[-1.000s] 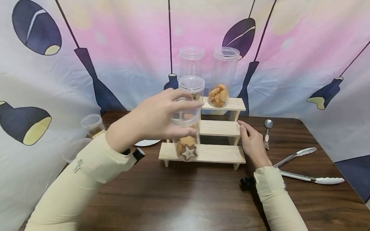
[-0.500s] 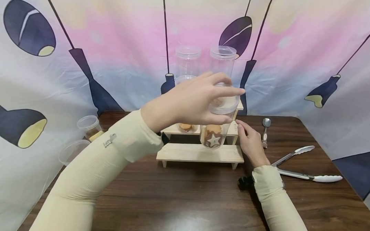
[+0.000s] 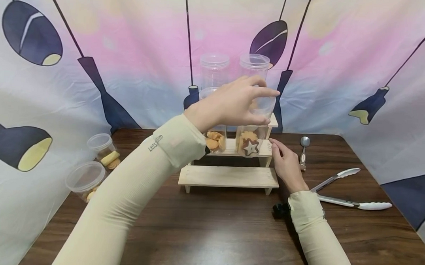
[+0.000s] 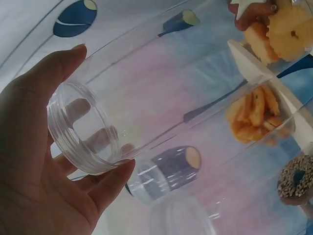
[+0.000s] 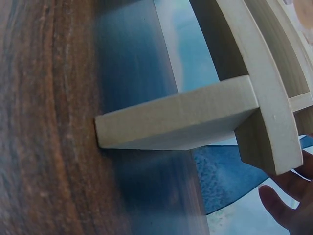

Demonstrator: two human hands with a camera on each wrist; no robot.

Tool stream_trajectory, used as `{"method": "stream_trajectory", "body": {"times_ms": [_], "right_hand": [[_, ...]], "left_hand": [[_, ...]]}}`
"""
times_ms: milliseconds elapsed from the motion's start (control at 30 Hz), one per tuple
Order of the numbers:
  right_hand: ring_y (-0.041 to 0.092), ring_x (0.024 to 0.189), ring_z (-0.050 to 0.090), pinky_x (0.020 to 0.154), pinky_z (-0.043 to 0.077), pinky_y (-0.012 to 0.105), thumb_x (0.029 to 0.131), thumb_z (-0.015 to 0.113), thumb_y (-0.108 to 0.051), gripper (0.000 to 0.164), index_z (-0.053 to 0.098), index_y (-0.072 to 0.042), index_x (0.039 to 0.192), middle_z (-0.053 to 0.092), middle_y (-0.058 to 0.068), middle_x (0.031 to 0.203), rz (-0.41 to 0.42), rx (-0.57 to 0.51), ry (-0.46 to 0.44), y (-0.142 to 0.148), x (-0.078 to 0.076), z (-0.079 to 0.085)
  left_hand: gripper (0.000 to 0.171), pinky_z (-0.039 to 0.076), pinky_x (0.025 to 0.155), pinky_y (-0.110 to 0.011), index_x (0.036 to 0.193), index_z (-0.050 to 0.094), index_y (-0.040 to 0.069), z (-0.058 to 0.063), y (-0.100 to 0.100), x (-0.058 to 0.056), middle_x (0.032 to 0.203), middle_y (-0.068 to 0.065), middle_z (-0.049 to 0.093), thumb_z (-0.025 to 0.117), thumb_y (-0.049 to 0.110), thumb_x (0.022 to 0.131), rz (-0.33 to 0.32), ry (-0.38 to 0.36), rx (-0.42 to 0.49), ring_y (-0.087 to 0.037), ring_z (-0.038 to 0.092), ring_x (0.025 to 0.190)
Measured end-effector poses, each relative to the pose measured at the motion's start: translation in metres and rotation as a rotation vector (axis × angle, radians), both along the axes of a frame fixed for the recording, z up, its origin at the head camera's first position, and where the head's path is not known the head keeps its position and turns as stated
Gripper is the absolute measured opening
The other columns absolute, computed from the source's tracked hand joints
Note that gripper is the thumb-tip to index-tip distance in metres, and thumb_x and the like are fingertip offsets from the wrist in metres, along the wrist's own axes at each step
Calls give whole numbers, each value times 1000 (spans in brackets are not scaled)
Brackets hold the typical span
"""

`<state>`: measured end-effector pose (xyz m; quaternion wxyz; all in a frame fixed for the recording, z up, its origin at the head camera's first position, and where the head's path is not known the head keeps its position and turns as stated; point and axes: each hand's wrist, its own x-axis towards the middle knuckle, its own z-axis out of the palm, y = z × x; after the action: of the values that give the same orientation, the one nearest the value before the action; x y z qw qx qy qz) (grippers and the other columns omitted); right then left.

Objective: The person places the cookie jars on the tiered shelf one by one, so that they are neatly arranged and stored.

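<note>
Setting down: best kept upright, the star-cookie jar (image 3: 250, 147) needs its whole base on the middle tier (image 3: 230, 146), with the wooden stand (image 3: 228, 176) steady.
Left hand (image 3: 231, 101): fingers and thumb gripping the jar's top.
Right hand (image 3: 287, 163): touching the stand's right end; grip unclear.
Jar's place: below the left hand, left of the right; contact with the tier unclear.

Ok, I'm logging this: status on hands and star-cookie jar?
Left hand gripping star-cookie jar by its top. Jar at middle shelf, contact unclear. Right hand at that shelf's right end. Neighbouring jar close on its left.
</note>
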<state>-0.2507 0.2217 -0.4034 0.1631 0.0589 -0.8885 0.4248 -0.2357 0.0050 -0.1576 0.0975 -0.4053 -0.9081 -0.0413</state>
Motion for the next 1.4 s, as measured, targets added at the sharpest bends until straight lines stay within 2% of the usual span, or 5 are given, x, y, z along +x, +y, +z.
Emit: {"method": "stream_trajectory", "body": {"times_ms": [200, 533, 733, 967, 1400], "right_hand": [[30, 100, 60, 88, 45, 47, 106, 34, -50, 53, 54, -20, 146, 65, 17, 126, 12, -9, 7, -1, 0, 0], [31, 85, 56, 83, 42, 45, 106, 34, -50, 52, 53, -23, 147, 65, 18, 97, 1, -13, -15, -2, 2, 2], [30, 101, 59, 87, 44, 47, 106, 34, -50, 53, 52, -23, 147, 64, 16, 128, 5, -17, -16, -5, 1, 0], [30, 92, 58, 82, 42, 44, 106, 35, -49, 52, 52, -23, 147, 67, 15, 117, 7, -21, -8, -5, 3, 1], [31, 109, 62, 91, 48, 50, 107, 35, -48, 51, 54, -20, 146, 63, 14, 133, 16, -34, 19, -5, 5, 3]], "left_hand": [[67, 44, 96, -30, 150, 47, 31, -6, 3, -12, 141, 0, 49, 67, 53, 90, 9, -8, 0, -14, 48, 117], [67, 44, 98, -30, 150, 46, 31, -17, 6, -23, 143, 0, 47, 67, 52, 90, 35, -56, -10, -14, 48, 119], [67, 43, 99, -31, 150, 46, 31, -18, 4, -25, 143, 0, 47, 67, 51, 90, 51, -56, -4, -15, 48, 120], [66, 43, 101, -32, 151, 45, 30, -19, 5, -29, 143, -1, 47, 64, 50, 92, 62, -53, -10, -16, 46, 122], [65, 35, 113, -34, 152, 44, 25, -17, 9, -27, 146, -6, 46, 62, 49, 93, 82, -13, -40, -22, 40, 133]]}}
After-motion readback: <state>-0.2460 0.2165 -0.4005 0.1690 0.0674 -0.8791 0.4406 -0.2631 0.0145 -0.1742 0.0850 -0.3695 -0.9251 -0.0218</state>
